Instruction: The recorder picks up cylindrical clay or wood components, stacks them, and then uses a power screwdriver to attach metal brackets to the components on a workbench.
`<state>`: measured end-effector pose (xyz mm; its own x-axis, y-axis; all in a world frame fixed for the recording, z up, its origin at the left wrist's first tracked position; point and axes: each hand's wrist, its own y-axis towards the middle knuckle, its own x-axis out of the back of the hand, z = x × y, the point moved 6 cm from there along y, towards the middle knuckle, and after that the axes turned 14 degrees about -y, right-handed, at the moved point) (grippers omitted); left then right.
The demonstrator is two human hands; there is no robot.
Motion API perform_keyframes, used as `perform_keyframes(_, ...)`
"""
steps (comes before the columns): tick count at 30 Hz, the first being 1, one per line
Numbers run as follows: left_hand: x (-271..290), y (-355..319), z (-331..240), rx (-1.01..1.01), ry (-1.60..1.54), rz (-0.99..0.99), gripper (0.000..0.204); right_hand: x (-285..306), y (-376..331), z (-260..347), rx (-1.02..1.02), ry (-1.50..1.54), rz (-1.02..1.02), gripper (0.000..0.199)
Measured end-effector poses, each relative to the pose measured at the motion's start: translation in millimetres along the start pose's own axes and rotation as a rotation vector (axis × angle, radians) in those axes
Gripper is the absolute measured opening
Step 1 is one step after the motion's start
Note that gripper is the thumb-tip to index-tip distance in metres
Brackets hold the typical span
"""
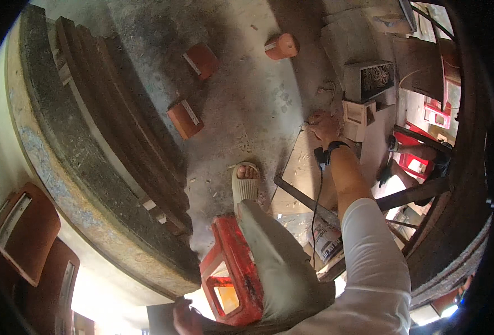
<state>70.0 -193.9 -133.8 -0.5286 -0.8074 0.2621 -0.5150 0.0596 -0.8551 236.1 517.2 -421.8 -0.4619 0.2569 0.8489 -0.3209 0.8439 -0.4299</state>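
My right hand [325, 127] presses flat, fingers spread, on the board [302, 167] beside a small box [357, 119]; left hand [186, 318] empty, low.

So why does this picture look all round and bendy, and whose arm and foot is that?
The camera sits on a person's head and looks down, and its wide lens bends straight edges. The arm in the white sleeve is that person's own. Their right hand reaches down to the flat wooden boards on the floor, beside a small pale wooden box. I cannot tell whether it grips anything. The left hand is not in view. Their foot in a pale sandal rests on the dusty concrete floor, near a red plastic stool. Reddish wooden blocks lie around.
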Motion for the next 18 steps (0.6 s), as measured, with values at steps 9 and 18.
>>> perform_keyframes(9, -164, 69, -48, -0.16, 0.116, 0.385, 0.042, 37, -68, 142, 0.633, 0.295, 0.853, 0.039)
perform_keyframes(18, -196, 90, -88, -0.214, -0.218, 0.364, 0.106, 123, -282, 277, 1.427, 0.271, 1.256, 0.098)
